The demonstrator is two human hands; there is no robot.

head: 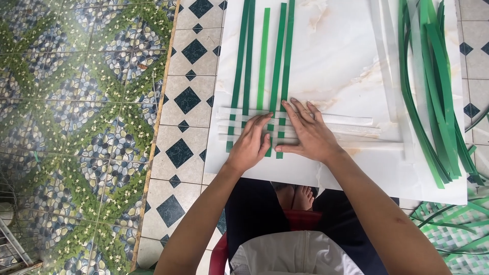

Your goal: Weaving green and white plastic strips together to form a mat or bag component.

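Observation:
Several green strips (pixel 263 56) lie side by side on a white marbled board (pixel 346 61), running away from me. White strips (pixel 346 121) cross them near the board's front edge, woven over and under. My left hand (pixel 252 145) presses down on the woven patch, fingers together on the crossing. My right hand (pixel 308 132) lies flat beside it, fingers spread over the white strips and the rightmost green strips. Neither hand lifts or grips anything.
A loose bundle of green strips (pixel 433 91) lies on the board's right side. A green-and-white woven piece (pixel 453 229) shows at the lower right. Patterned floor tiles (pixel 81 127) surround the board. A red stool (pixel 300 219) is under me.

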